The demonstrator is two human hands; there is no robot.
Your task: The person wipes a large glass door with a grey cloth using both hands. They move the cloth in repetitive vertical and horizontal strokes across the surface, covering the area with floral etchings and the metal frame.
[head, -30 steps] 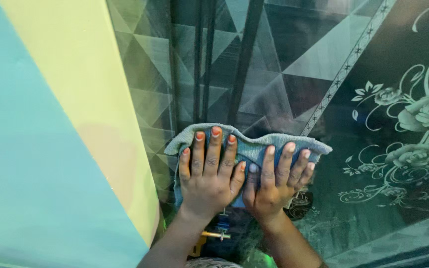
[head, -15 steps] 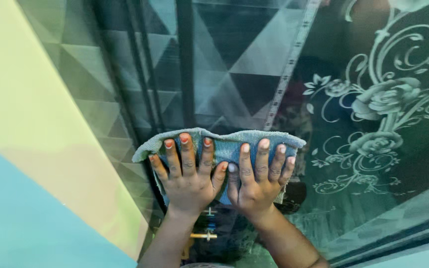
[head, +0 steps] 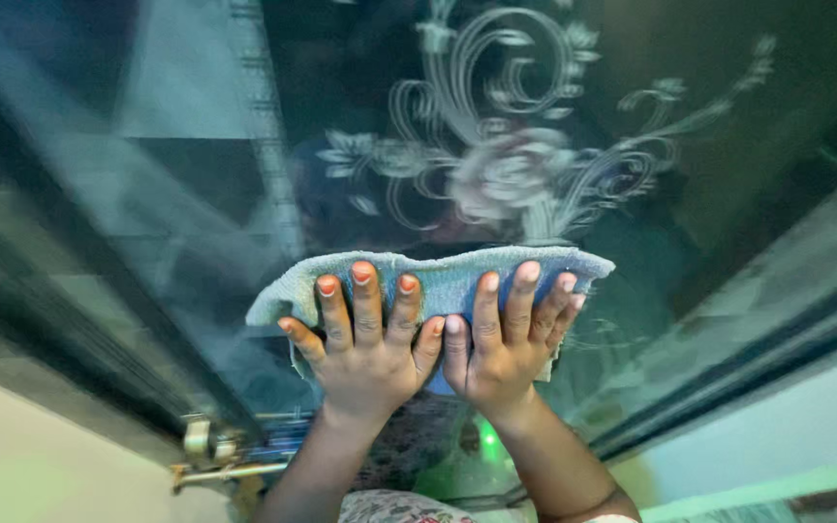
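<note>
A blue-green cloth [head: 448, 281] lies pressed flat against a dark glass pane [head: 244, 174] etched with a white rose and scrolls [head: 511, 179]. My left hand [head: 365, 334] spreads its fingers over the cloth's left half. My right hand [head: 506, 334] presses the right half, thumb beside the left thumb. Both palms push the cloth onto the glass just below the etched flower. The cloth's lower part is hidden under my hands.
A dark frame bar [head: 99, 281] slants down the left of the pane, and another dark frame edge [head: 758, 373] runs along the lower right. A brass latch [head: 210, 455] sits at lower left. Pale wall [head: 50, 455] shows at bottom left and right.
The hands and cloth have slid to the right across the glass, from the triangle-patterned panel to below the etched flower. The yellow and turquoise wall has left the view.
</note>
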